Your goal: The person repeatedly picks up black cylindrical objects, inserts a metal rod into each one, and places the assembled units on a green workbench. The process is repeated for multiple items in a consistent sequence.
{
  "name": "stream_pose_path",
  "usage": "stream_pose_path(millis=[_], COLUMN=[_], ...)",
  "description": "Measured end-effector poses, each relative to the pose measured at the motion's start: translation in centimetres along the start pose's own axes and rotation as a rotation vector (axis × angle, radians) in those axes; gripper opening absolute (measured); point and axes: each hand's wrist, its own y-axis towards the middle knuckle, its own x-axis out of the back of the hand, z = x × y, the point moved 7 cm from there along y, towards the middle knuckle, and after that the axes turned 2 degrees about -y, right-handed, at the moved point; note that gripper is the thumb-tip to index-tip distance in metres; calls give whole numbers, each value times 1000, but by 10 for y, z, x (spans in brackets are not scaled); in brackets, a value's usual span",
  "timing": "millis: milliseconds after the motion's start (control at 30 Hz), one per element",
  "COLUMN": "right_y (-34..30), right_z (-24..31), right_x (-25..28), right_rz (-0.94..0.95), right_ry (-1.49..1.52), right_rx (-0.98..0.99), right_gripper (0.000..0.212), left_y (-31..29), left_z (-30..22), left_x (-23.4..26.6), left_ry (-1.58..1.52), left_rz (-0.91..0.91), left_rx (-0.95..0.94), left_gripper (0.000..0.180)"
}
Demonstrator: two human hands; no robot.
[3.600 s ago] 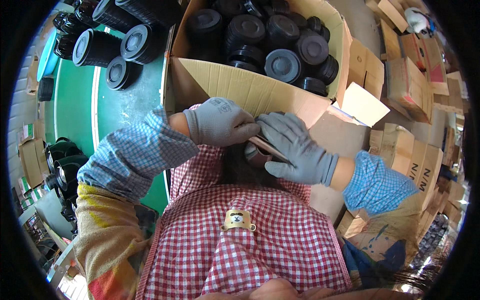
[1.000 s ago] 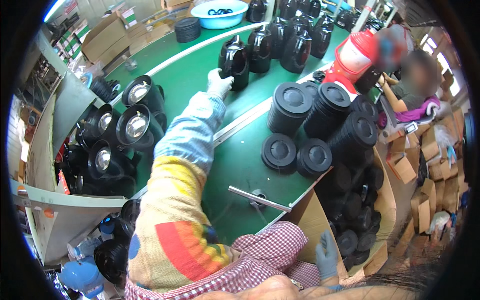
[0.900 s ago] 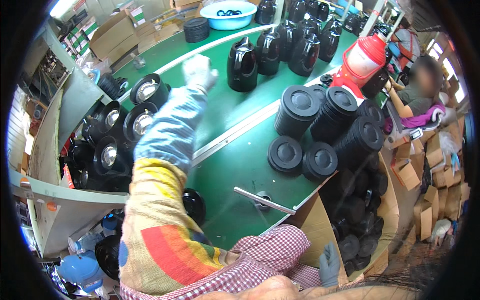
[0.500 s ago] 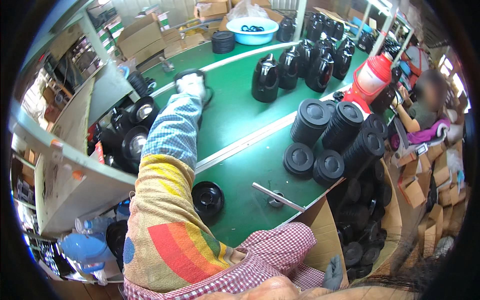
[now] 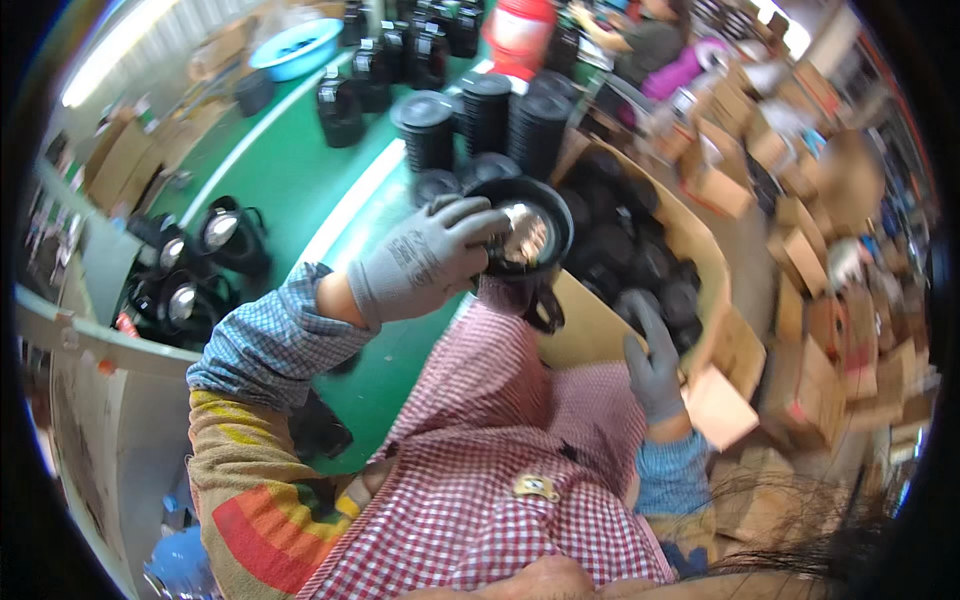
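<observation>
My left hand (image 5: 435, 255), in a grey glove, grips a black jug (image 5: 525, 238) from its left side, above my lap. The jug is tilted so that its round end, with shiny metal inside the dark rim, faces me; its handle (image 5: 545, 308) points down. My right hand (image 5: 655, 365), also gloved in grey, is at the near edge of a cardboard box (image 5: 715, 280) filled with black round lids (image 5: 650, 265). The right fingers are stretched out and apart, and nothing shows in them.
Stacks of black lids (image 5: 428, 125) stand on the green table (image 5: 290, 185), with upright black jugs (image 5: 340, 110) beyond. More jugs (image 5: 228, 235) lie at the left. A blue basin (image 5: 297, 50) and red bucket (image 5: 520, 35) are farther back. Cartons (image 5: 715, 165) and another person (image 5: 645, 50) are right.
My left hand has come back from the far left of the table and now holds the jug above my lap. My right hand has risen beside the box. The view has swung right.
</observation>
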Motion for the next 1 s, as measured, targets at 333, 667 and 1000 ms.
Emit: stream_pose_path(millis=[333, 667, 1000], right_y=[-139, -110, -67], right_z=[-26, -29, -63], right_x=[-19, 21, -20], right_rz=[-65, 188, 600], right_ry=[377, -80, -193], right_rx=[-419, -77, -92], right_gripper=[44, 47, 70], left_y=[26, 32, 1], left_z=[-55, -81, 227], left_x=[-222, -305, -160], left_ry=[-1121, -1812, -597], left_rz=[339, 536, -562], left_rx=[41, 107, 707], left_gripper=[27, 43, 55])
